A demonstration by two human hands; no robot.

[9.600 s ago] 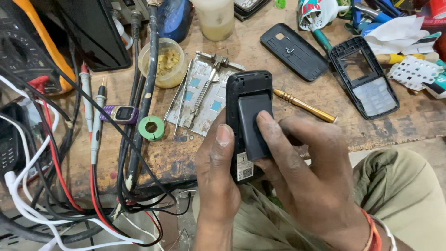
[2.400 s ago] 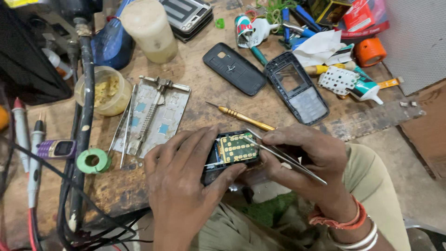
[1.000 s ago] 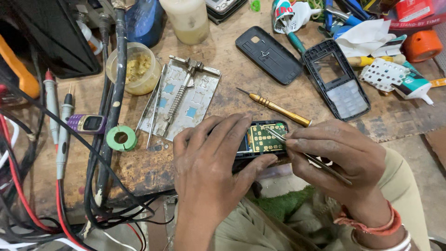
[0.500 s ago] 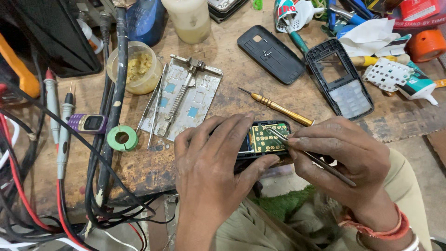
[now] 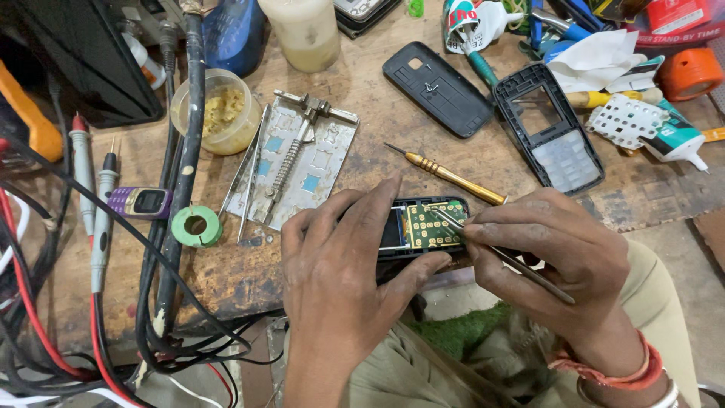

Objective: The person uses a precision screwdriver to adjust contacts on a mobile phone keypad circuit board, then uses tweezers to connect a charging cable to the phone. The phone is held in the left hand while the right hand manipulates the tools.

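Observation:
My left hand [image 5: 343, 261] grips an opened black mobile phone [image 5: 423, 227] at the front edge of the wooden bench, its gold keypad circuit board facing up. My right hand [image 5: 555, 257] pinches metal tweezers [image 5: 502, 253], whose tips rest on the right side of the board. A brass-handled screwdriver [image 5: 449, 175] lies on the bench just beyond the phone. Further back lie a black back cover [image 5: 436, 88] and a black front housing with keypad [image 5: 549, 128].
A metal board-holder jig [image 5: 298, 166] lies left of the phone, with a green solder-wire spool [image 5: 196, 225], a small purple phone [image 5: 140, 202] and a jar of yellow paste [image 5: 219, 112] nearby. Multimeter probes [image 5: 98, 204] and tangled cables fill the left side. Tools and tubes crowd the back right.
Since 9.6 s ago the phone has been turned over and opened, and my right hand has picked up tweezers. Over the last second the hands barely moved, tweezers staying on the board.

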